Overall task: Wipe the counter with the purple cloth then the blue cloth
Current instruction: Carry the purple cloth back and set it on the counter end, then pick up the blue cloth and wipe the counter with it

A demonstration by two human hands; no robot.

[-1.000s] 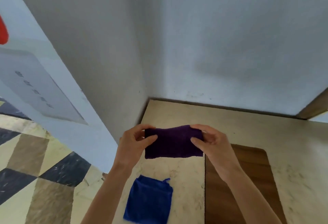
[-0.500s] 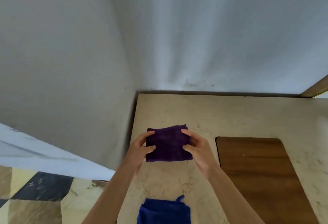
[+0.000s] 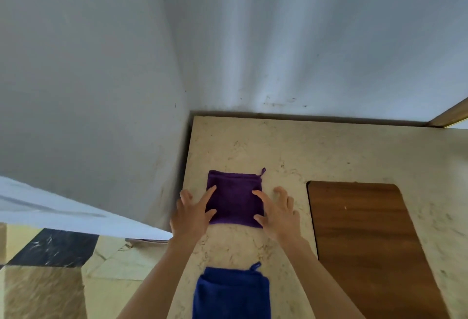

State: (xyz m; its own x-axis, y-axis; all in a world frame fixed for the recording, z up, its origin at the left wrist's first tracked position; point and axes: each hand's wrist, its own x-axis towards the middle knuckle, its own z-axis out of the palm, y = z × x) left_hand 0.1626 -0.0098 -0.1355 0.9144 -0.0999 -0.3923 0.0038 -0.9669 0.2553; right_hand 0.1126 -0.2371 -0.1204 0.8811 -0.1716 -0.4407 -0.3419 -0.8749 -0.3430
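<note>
Walls (image 3: 304, 53) hem counter (image 3: 354, 151) corner (left, far); right side open.

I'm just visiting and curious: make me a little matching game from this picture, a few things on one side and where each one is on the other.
Things:
1. purple cloth
2. blue cloth
3. wooden board
4. left hand

Places:
A. at the near edge of the counter, between the forearms
B. on the counter's right part
C. flat on the counter, between the two hands
D. open, fingertips on the purple cloth's left edge

Pairs: 1-C, 2-A, 3-B, 4-D
</note>
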